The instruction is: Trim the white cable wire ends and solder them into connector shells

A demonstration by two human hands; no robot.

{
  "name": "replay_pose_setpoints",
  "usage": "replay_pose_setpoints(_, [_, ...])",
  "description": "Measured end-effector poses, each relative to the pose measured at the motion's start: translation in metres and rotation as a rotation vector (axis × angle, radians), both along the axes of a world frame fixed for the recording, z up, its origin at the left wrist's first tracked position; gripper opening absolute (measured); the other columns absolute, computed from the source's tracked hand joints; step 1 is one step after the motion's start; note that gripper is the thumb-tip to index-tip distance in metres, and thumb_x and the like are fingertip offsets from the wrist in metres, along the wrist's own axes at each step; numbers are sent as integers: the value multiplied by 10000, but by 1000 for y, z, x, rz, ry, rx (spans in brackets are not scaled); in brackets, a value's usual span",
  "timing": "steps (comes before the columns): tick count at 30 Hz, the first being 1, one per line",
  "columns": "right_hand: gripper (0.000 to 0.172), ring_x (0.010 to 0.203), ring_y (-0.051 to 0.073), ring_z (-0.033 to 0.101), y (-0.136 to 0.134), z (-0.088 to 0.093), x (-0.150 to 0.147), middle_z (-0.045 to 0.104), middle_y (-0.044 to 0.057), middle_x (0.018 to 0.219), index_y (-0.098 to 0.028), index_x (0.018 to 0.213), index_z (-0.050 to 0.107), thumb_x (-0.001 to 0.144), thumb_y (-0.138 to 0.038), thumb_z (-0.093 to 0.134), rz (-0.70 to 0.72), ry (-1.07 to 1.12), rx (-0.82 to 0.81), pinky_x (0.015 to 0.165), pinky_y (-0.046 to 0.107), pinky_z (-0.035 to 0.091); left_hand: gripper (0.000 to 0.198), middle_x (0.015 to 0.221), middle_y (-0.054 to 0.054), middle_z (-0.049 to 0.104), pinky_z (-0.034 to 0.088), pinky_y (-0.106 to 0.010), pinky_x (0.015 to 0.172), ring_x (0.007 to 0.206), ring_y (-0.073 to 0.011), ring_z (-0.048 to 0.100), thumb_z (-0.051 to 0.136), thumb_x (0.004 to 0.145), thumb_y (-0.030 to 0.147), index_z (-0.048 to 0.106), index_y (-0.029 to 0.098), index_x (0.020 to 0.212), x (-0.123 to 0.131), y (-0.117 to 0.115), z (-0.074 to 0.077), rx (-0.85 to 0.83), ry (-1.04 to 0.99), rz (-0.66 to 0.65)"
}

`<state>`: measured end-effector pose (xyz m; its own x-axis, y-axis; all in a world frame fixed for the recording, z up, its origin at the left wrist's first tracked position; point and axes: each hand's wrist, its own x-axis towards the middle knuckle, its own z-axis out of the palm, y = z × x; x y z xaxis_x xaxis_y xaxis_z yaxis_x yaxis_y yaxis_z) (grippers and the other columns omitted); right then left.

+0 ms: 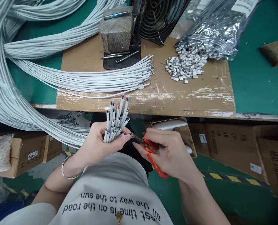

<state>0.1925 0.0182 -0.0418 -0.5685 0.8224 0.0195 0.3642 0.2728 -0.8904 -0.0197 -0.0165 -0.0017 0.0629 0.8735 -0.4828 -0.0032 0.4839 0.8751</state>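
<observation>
The table [254, 81], green-topped, is filling the upper half of the frame, with a worn brown board [200, 93] lying across its middle. A great mass of white cables [9, 93] is sweeping down the left side of the frame, and a fan of their stripped ends [143, 73] is resting on the board at upper centre. A foil bag [214, 28] at upper right is spilling small white connectors [183, 65] onto the board. A grey block [116, 29] and a black wire fan guard [160, 18] are standing at top centre. Cardboard boxes [235, 147] are sitting under the table edge.

At lower centre, the left hand [96, 147] is clenching a bundle of cable ends [116, 120], upright, coloured cores pointing toward the table edge. The right hand [169, 153] is gripping orange-handled scissors [153, 156], blades pointing left and touching or nearly touching the bundle at the left fingertips.

Judging from this, the trimming of the bundled ends is in hand. The next cut seems to be calling for a steady left grip, the blades set squarely on one cable, clear of the fingers.
</observation>
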Motion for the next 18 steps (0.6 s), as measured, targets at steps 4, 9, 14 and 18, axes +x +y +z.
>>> replay_pose_setpoints(4, [481, 544, 88, 307, -1, -2, 1, 391, -54, 607, -213, 605, 366, 900, -217, 745, -2, -4, -18, 488, 274, 250, 133, 555, 53, 471, 273, -226, 464, 487, -73, 371, 793, 858, 275, 757, 155, 814, 0, 0, -1, -12, 22, 12])
replay_pose_setpoints(9, [497, 536, 88, 301, 0, -2, -1, 382, -56, 591, -214, 595, 352, 908, -204, 738, 6, 29, -44, 479, 269, 244, 128, 570, 49, 479, 287, -224, 467, 494, -75, 382, 793, 865, 275, 763, 159, 817, -1, 0, -1, 3, 30, 8])
replay_pose_setpoints(14, [519, 531, 90, 272, 0, -1, -1, 358, -54, 573, -212, 571, 357, 914, -225, 745, 7, 40, -72, 469, 281, 215, 118, 586, 42, 500, 290, -218, 457, 499, -74, 383, 790, 871, 268, 775, 161, 823, -1, -2, -1, 27, 43, 4])
replay_pose_setpoints(18, [519, 535, 88, 264, -1, -2, 0, 354, -53, 565, -207, 569, 343, 903, -199, 740, 4, 23, -88, 469, 283, 211, 116, 573, 46, 492, 287, -216, 455, 495, -72, 377, 788, 880, 268, 778, 159, 839, -2, -2, -2, 29, 59, -8])
